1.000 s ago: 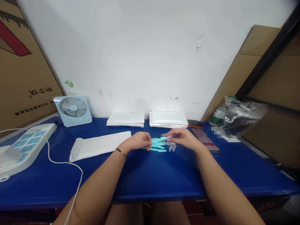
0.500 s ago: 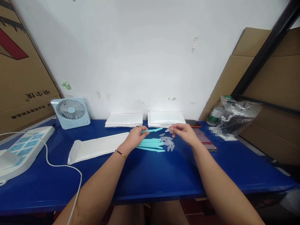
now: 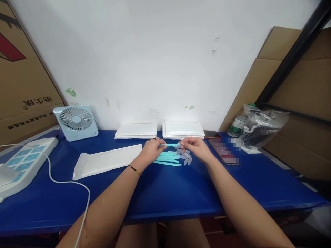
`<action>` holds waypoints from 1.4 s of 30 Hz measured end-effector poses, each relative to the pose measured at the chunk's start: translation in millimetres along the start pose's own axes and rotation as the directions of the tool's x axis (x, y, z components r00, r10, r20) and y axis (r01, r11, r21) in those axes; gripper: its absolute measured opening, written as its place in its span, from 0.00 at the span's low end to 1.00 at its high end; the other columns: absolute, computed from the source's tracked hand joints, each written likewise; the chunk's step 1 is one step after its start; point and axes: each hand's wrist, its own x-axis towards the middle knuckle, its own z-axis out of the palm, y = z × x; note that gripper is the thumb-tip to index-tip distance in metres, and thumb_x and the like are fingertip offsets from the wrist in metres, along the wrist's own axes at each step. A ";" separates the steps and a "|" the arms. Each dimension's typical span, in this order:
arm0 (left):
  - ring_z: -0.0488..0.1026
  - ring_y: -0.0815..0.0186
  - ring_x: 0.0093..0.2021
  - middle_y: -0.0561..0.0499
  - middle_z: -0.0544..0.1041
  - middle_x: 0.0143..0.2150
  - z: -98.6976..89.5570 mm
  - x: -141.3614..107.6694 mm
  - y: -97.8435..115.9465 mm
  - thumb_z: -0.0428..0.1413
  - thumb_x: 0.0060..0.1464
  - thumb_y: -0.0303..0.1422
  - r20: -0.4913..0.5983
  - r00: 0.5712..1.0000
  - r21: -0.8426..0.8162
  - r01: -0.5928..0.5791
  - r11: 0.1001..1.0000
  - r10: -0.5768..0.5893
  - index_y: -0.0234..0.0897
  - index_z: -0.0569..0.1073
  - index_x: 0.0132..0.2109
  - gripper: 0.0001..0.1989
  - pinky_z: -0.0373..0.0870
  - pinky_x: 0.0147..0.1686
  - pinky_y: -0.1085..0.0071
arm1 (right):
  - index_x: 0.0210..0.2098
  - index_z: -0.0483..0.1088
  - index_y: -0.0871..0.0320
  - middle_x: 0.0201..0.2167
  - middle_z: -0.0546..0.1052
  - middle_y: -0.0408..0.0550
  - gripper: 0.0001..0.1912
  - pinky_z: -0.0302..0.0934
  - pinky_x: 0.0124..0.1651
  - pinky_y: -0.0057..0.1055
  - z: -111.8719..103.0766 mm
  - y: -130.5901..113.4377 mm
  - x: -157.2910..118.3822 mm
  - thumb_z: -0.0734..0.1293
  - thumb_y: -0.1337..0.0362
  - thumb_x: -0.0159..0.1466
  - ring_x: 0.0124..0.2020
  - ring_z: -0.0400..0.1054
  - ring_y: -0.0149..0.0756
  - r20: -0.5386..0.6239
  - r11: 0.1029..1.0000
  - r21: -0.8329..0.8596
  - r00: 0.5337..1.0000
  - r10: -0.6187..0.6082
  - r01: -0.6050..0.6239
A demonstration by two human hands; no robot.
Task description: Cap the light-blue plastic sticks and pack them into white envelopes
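Above the blue table [image 3: 165, 193], the left hand [image 3: 151, 151] pinches one teal stick [image 3: 169, 145] in closed fingers, lifted over the teal pile [image 3: 167, 158]; the right hand [image 3: 195, 148] pinches a small clear cap [image 3: 179, 146] at its tip.

Teal stick [image 3: 170, 145]: slim, flat, light blue-green plastic, held level, one end pinched in left hand [image 3: 151, 151], other end meets fingertips of right hand [image 3: 195, 148]. Clear cap [image 3: 178, 146]: tiny, translucent, at stick's right tip under right fingertips; whether seated on tip, cannot tell. Teal stick pile [image 3: 167, 158]: several like sticks, lying flat on bench, fanned roughly parallel, just below and between hands. Loose clear caps [image 3: 186, 157]: small scatter beside pile, under right hand.
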 end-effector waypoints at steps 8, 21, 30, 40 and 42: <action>0.70 0.63 0.42 0.49 0.74 0.39 15.0 7.8 -21.4 0.44 0.61 0.35 -0.020 0.997 0.104 0.079 0.991 -0.077 0.41 0.74 0.45 0.15 0.63 0.42 0.68 | 0.39 0.75 0.58 0.31 0.78 0.49 0.15 0.62 0.38 0.33 -14.0 25.9 10.7 0.65 0.56 0.59 0.33 0.71 0.37 -0.081 0.906 -0.424 0.995 -0.058 0.018; 0.71 0.65 0.42 0.51 0.75 0.41 14.4 -0.1 -9.8 0.51 0.54 0.32 0.239 0.970 0.049 -0.060 0.997 0.047 0.42 0.78 0.38 0.11 0.65 0.41 0.73 | 0.31 0.77 0.57 0.27 0.76 0.44 0.07 0.57 0.30 0.26 -23.1 43.1 21.8 0.67 0.67 0.52 0.27 0.67 0.31 0.090 0.688 -0.726 0.994 0.058 0.025; 0.72 0.65 0.36 0.51 0.76 0.36 15.7 -1.0 -10.5 0.53 0.51 0.37 0.255 0.961 0.032 0.104 0.994 -0.109 0.40 0.76 0.35 0.09 0.64 0.32 0.74 | 0.26 0.72 0.58 0.19 0.72 0.41 0.04 0.53 0.24 0.23 -32.6 44.8 17.2 0.67 0.64 0.51 0.21 0.62 0.28 0.050 0.745 -0.659 0.983 0.176 -0.100; 0.71 0.65 0.33 0.53 0.76 0.33 8.2 3.0 -12.4 0.51 0.54 0.37 0.086 0.984 0.070 0.153 0.986 -0.159 0.40 0.72 0.33 0.07 0.61 0.31 0.73 | 0.32 0.69 0.59 0.25 0.73 0.44 0.12 0.60 0.29 0.25 -26.1 28.7 11.0 0.66 0.56 0.56 0.26 0.68 0.31 0.121 0.941 -0.333 0.986 0.113 -0.067; 0.71 0.65 0.33 0.53 0.76 0.33 6.9 3.4 -11.3 0.51 0.54 0.36 0.073 0.987 0.090 0.135 0.987 -0.142 0.40 0.72 0.33 0.07 0.61 0.31 0.72 | 0.33 0.70 0.59 0.25 0.73 0.45 0.12 0.60 0.30 0.25 -22.5 22.7 9.2 0.66 0.56 0.56 0.27 0.68 0.31 0.126 0.947 -0.317 0.988 0.091 -0.047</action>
